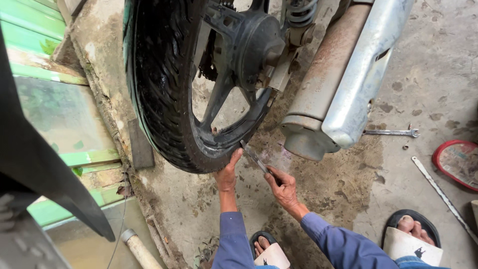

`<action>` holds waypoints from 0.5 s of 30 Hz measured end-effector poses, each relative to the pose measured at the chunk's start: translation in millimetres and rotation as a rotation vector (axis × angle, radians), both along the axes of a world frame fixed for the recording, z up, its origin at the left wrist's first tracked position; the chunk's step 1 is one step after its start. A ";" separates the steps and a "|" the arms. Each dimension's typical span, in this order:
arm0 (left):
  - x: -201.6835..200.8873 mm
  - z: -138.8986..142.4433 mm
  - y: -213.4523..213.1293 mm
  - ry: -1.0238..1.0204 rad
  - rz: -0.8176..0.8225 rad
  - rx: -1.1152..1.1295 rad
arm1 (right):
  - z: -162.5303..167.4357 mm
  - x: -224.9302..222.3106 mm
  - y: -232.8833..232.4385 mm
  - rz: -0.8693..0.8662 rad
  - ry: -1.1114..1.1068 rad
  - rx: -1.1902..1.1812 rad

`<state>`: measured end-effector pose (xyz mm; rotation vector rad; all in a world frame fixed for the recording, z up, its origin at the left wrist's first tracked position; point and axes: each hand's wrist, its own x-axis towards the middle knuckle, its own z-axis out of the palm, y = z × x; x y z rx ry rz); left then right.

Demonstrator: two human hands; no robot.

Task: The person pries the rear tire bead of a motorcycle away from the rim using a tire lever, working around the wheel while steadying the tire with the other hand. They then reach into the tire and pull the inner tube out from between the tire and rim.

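Observation:
A black motorcycle rear tyre [157, 84] on a dark spoked wheel [234, 60] stands on stained concrete. My left hand [227, 172] presses against the tyre's lower sidewall, fingers pointing up. My right hand [283, 187] grips a flat metal tyre lever [254, 157] whose tip reaches the rim's bottom edge, where tyre meets wheel. Both forearms are in blue sleeves.
A rusty exhaust with a chrome guard [343, 84] hangs right of the wheel. A spanner [393, 132], a long metal bar [443, 197] and a red-rimmed tray [460, 162] lie to the right. My sandalled feet [413, 239] are below. A green-framed drain [64, 114] runs on the left.

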<state>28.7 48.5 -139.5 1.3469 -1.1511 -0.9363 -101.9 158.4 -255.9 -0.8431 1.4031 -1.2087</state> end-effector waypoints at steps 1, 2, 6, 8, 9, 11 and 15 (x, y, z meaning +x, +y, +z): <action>3.2 -2.2 -0.6 -0.059 -0.028 -0.039 | 1.3 4.6 0.9 -0.017 -0.008 0.009; 6.5 -5.0 -1.3 -0.057 -0.032 -0.016 | 3.3 9.4 2.2 -0.034 -0.017 0.017; 20.0 -19.4 0.8 -0.060 -0.027 0.077 | 13.0 18.6 4.1 -0.063 -0.009 -0.009; 26.5 -27.2 -0.1 -0.096 -0.041 0.104 | 16.9 16.0 1.5 -0.059 0.009 -0.029; 29.8 -30.6 -0.8 -0.126 -0.050 0.116 | 18.0 14.1 -0.6 -0.053 0.020 -0.037; 35.4 -36.7 -2.1 -0.187 -0.077 0.085 | 18.0 13.4 -5.4 -0.041 0.052 -0.019; 47.3 -45.8 -3.8 -0.248 -0.117 -0.012 | 14.0 39.3 -8.6 -0.092 0.058 -0.208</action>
